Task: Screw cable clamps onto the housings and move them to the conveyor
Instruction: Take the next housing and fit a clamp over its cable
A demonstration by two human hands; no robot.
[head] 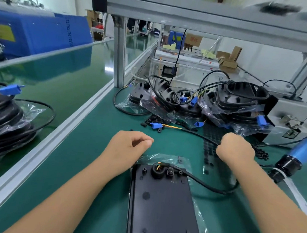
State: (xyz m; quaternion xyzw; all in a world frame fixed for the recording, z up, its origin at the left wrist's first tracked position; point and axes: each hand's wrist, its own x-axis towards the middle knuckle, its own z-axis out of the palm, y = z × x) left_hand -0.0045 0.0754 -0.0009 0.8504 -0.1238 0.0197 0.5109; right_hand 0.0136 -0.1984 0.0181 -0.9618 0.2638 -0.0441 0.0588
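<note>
Black housing lies on green bench mat beside conveyor.

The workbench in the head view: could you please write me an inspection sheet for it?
Surface: green mat, aluminium rail along its left edge.
Job's things: black housing lies flat on clear film in front of the person; loose cable clamps behind it; bagged housings piled at the back; conveyor to the left carries one bagged unit.
Clutter: nothing seen beyond plastic film.
Grippers: left hand loosely curled, holds nothing; right hand grips the black cable.
Cables: housing cable loops right; blue connector on mat.
Surroundings: screwdriver at right, blue crates, cardboard boxes.
</note>
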